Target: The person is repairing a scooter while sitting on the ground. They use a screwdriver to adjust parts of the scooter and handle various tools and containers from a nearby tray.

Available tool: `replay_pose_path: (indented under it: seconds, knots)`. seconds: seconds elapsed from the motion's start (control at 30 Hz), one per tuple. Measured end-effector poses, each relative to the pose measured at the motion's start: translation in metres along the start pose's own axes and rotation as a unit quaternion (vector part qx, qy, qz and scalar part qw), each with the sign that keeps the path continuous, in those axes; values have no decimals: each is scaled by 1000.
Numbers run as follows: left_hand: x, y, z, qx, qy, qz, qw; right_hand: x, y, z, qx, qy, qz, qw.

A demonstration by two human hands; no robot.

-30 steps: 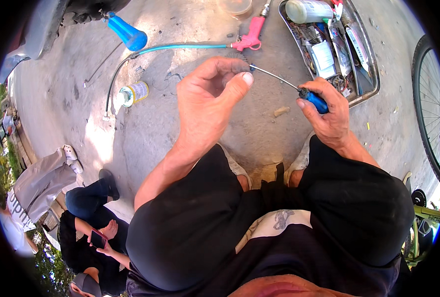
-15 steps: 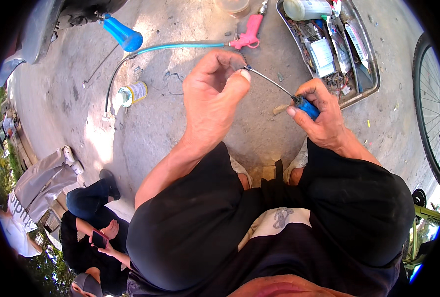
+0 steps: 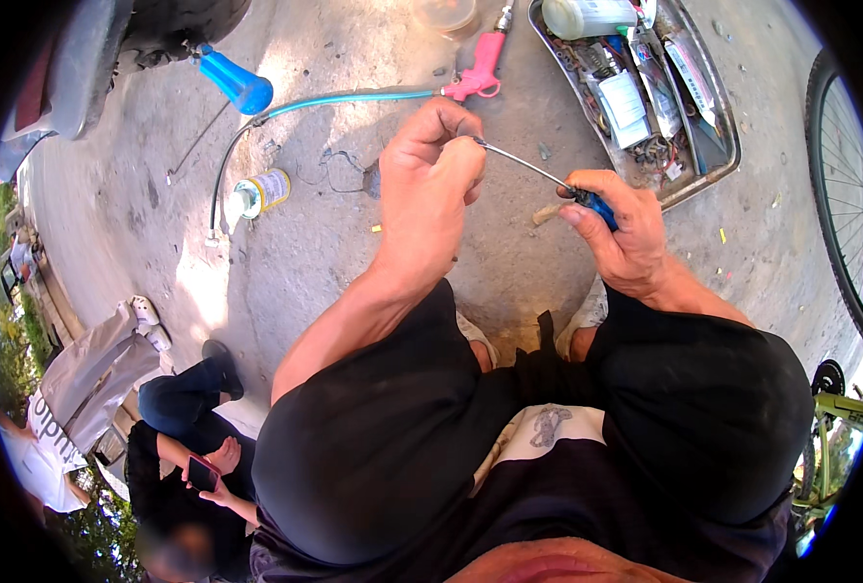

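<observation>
Blue-handled tool (image 3: 533, 168), looks like a screwdriver, at 1 o'clock from mid-view, up off the ground between the two hands. Right hand (image 3: 635, 233), at 2 to 3 o'clock: fingers curled closed round the blue handle (image 3: 596, 206), thumb along the near side. Left hand (image 3: 422, 189), toward 12: thumb and forefinger pinched shut at the far end of the shaft; fingers hide the tip, can't tell if something small is in there too.

Handling: probably light, one hand should carry it easily. Thin metal shaft looks straight and stiff, points to 10 o'clock from the handle; unlikely to break. Handle seems hard plastic, maybe slick if greasy; left fingertips look grimy. Best hold: full wrap on the handle, only a light pinch on the shaft, since thin round metal could roll or slide.

Around: pink air gun (image 3: 480, 70) just past 12, tool tray (image 3: 721, 173) between 1 and 2, can (image 3: 274, 187) at 10, all on the concrete floor (image 3: 315, 262).
</observation>
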State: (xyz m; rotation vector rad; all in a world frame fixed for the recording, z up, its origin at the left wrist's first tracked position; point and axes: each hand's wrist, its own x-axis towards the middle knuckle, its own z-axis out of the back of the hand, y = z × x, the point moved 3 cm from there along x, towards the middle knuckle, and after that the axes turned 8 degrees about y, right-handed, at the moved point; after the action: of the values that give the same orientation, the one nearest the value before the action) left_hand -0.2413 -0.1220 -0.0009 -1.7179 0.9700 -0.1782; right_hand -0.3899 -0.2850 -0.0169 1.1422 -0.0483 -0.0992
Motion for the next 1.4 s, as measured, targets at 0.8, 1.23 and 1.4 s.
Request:
replay_pose_path:
  seconds: [0.8,1.23,1.4]
  knots:
    - [-4,63,-1,-33,33,168,985,-1,-2,28,405,-174,-161,883]
    - [14,37,-4,373,115,19,920,-14,-38,13,333,-28,-243,911]
    - [18,24,-7,558,237,-83,791,-13,-53,23,286,-81,-202,933]
